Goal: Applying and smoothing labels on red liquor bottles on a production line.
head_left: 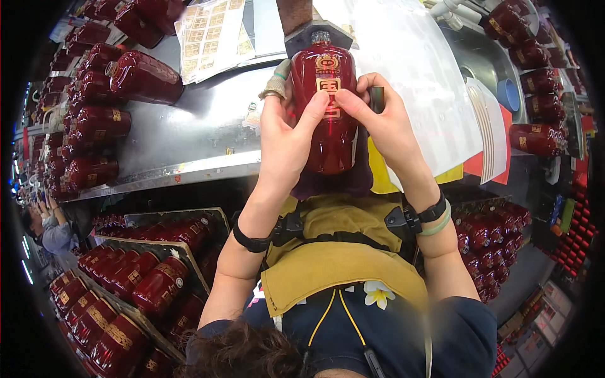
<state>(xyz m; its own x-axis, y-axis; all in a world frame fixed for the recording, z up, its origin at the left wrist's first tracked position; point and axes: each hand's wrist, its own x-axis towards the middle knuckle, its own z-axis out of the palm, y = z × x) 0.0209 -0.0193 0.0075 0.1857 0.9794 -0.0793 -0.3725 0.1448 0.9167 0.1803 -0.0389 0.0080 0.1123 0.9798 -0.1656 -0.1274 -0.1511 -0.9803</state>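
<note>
A glossy dark red bottle (pixel 329 148) with a clear neck lies in front of me, its neck pointing away and resting at a metal holder (pixel 296 39). Gold-coloured decals (pixel 328 84) run down its upper face. Wrapped round its left side is my left hand (pixel 282 129), with a cloth cover on one finger. My right hand (pixel 389 123) holds the other side, and a dark band shows by its fingers. Both thumbs press side by side on the decal area. The fingers under the bottle are partly hidden.
Sheets of gold decals (pixel 211 38) lie on the metal bench (pixel 208 132). White sheets (pixel 428 88) cover the bench at right, near a blue cup (pixel 507 94). Red bottles (pixel 148 79) crowd the left; crates of bottles (pixel 157 286) stand below. Another person (pixel 57 230) is at far left.
</note>
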